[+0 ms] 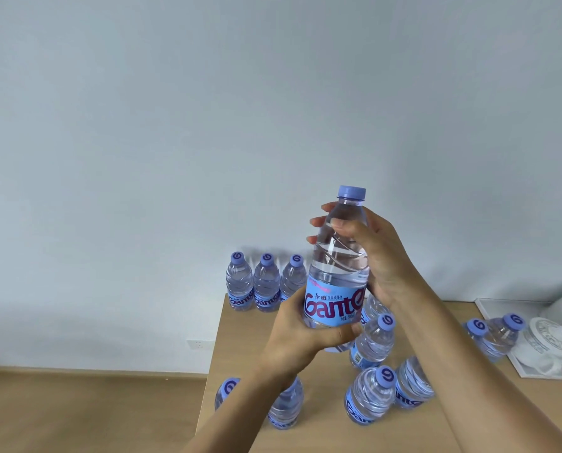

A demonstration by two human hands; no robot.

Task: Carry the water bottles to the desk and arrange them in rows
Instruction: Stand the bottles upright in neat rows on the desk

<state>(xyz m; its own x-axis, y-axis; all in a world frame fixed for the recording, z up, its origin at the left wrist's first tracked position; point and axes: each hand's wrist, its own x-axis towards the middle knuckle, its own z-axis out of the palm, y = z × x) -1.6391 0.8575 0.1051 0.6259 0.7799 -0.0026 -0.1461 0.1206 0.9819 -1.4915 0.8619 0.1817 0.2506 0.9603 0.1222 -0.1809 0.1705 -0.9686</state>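
I hold one clear water bottle (338, 273) with a blue label and lilac cap upright in the air above the wooden desk (322, 433). My left hand (300, 338) grips its lower part below the label. My right hand (376, 253) wraps its upper shoulder under the cap. Three bottles (266, 284) stand in a row at the desk's far left edge against the wall. Several more bottles (371, 398) stand scattered on the desk below and right of my hands, some partly hidden by my arms.
A white tray (531, 371) with round white objects lies at the desk's right side, with two bottles (495, 336) beside it. Wooden floor (77, 413) lies left of the desk, with a wall socket (200, 344) low on the pale wall.
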